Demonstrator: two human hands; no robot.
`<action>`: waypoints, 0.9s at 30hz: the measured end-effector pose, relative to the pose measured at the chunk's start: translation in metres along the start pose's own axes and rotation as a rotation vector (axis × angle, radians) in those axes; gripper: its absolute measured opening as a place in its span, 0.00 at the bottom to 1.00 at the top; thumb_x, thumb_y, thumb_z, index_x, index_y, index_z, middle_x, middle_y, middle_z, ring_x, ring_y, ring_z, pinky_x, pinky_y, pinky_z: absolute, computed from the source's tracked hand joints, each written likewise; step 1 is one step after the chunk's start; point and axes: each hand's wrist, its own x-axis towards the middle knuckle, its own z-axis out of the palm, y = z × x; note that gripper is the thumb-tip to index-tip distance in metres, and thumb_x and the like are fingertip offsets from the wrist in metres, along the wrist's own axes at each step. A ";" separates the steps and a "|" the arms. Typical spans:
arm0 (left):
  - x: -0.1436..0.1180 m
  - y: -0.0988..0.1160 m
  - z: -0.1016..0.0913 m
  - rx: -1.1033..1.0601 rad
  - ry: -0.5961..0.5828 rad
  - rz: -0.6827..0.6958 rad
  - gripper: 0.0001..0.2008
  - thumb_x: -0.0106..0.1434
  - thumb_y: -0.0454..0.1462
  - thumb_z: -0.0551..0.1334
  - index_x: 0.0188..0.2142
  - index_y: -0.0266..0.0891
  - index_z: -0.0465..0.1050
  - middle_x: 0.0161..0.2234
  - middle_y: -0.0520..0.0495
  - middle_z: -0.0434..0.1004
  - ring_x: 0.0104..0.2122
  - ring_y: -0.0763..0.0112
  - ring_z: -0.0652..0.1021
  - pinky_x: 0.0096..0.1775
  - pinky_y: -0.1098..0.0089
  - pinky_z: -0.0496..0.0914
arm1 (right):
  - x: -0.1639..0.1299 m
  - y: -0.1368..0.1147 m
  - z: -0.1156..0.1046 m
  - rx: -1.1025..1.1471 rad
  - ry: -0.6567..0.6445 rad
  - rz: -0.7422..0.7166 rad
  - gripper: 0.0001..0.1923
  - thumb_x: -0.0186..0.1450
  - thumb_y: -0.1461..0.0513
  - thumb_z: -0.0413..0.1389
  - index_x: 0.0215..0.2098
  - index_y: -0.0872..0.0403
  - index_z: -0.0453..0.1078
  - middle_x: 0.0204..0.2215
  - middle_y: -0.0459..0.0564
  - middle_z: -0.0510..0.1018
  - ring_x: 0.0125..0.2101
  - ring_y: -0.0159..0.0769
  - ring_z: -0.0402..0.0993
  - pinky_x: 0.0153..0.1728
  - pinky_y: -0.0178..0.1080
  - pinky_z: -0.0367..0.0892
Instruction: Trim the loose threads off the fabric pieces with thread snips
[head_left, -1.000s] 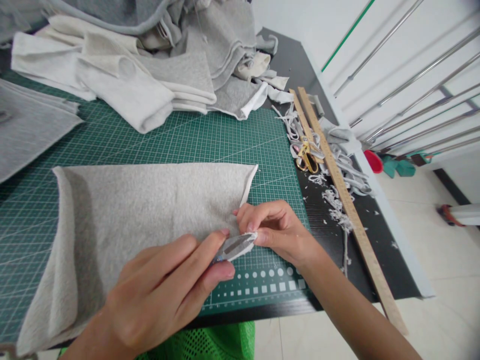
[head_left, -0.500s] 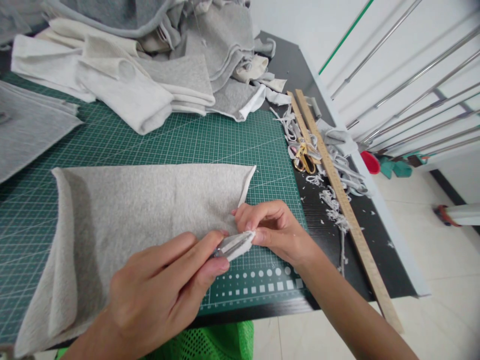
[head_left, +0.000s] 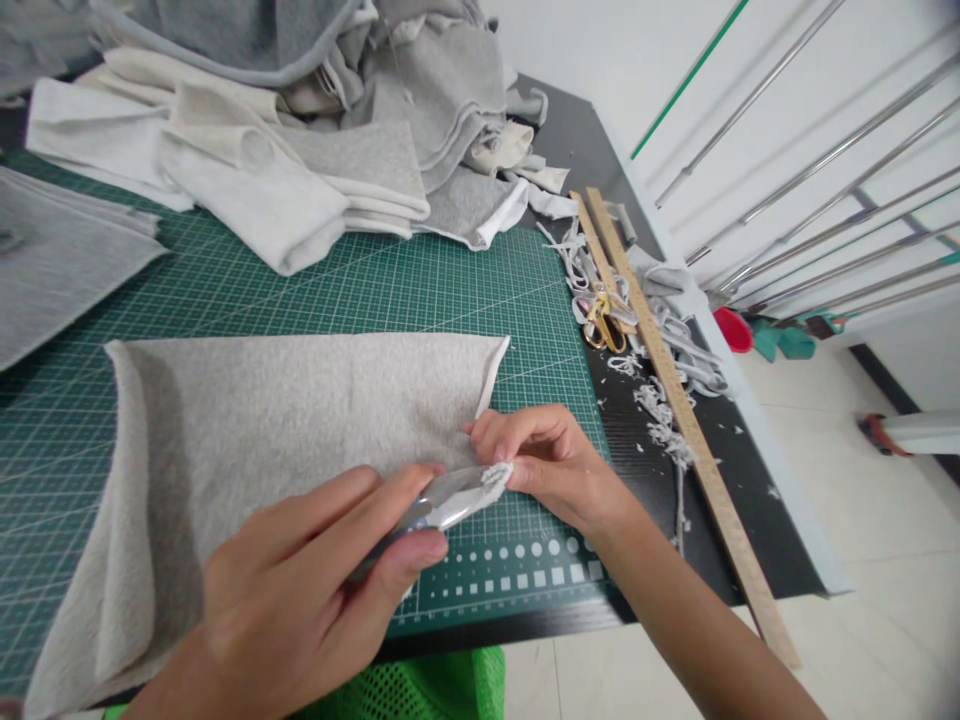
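Note:
My left hand [head_left: 315,570] is closed around a pair of shiny thread snips [head_left: 448,497], their rear part hidden in my fingers. The blades point right and meet a frayed, pale edge of cloth. My right hand [head_left: 551,460] pinches that edge between thumb and fingers, right beside the blade tips. The edge belongs to a light grey fabric piece [head_left: 300,400], folded double and lying on the green cutting mat [head_left: 480,285]. Its left end curls up, and my left hand covers part of its lower side.
Piled grey and white fabric [head_left: 255,190] fills the back, with stacked grey cloth [head_left: 67,260] at left. Gold-handled scissors [head_left: 604,325], a long wooden ruler [head_left: 675,385] and fabric scraps [head_left: 664,420] lie on the right. A green mesh basket [head_left: 435,690] stands below the table's front edge.
My left hand has drawn slightly back to the left, showing more of the snips' length. My right hand keeps its pinch on the cloth edge. The view has shifted slightly.

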 end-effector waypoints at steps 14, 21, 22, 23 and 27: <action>-0.002 0.002 0.006 0.046 -0.013 0.063 0.11 0.74 0.39 0.57 0.46 0.38 0.77 0.30 0.52 0.84 0.23 0.78 0.80 0.28 0.76 0.73 | 0.001 -0.001 0.000 -0.031 -0.004 -0.006 0.04 0.59 0.60 0.70 0.33 0.47 0.82 0.28 0.42 0.80 0.33 0.31 0.74 0.55 0.43 0.65; 0.001 0.001 0.006 -0.001 -0.021 0.041 0.10 0.74 0.39 0.57 0.45 0.38 0.75 0.31 0.52 0.83 0.23 0.78 0.80 0.25 0.76 0.72 | 0.000 -0.001 0.000 -0.019 -0.018 -0.009 0.04 0.60 0.62 0.69 0.34 0.47 0.82 0.28 0.42 0.80 0.33 0.31 0.73 0.50 0.41 0.68; 0.001 0.002 0.005 -0.023 -0.024 0.031 0.10 0.74 0.38 0.57 0.45 0.38 0.75 0.31 0.52 0.83 0.23 0.78 0.80 0.25 0.76 0.72 | 0.000 -0.001 0.000 -0.025 -0.010 -0.005 0.04 0.60 0.61 0.70 0.33 0.47 0.81 0.28 0.42 0.80 0.33 0.31 0.73 0.50 0.41 0.69; 0.001 0.002 0.005 -0.048 -0.024 0.019 0.09 0.74 0.38 0.57 0.46 0.39 0.75 0.30 0.53 0.82 0.23 0.78 0.80 0.24 0.77 0.72 | 0.000 -0.001 0.000 -0.031 -0.007 -0.002 0.04 0.59 0.61 0.70 0.32 0.47 0.81 0.27 0.42 0.80 0.32 0.31 0.73 0.49 0.42 0.69; 0.000 0.003 0.005 -0.125 -0.031 -0.046 0.08 0.73 0.37 0.58 0.46 0.41 0.75 0.27 0.55 0.80 0.20 0.81 0.77 0.22 0.80 0.70 | 0.001 -0.002 0.000 -0.036 -0.013 -0.007 0.04 0.59 0.61 0.70 0.32 0.47 0.81 0.27 0.43 0.80 0.32 0.31 0.73 0.48 0.42 0.69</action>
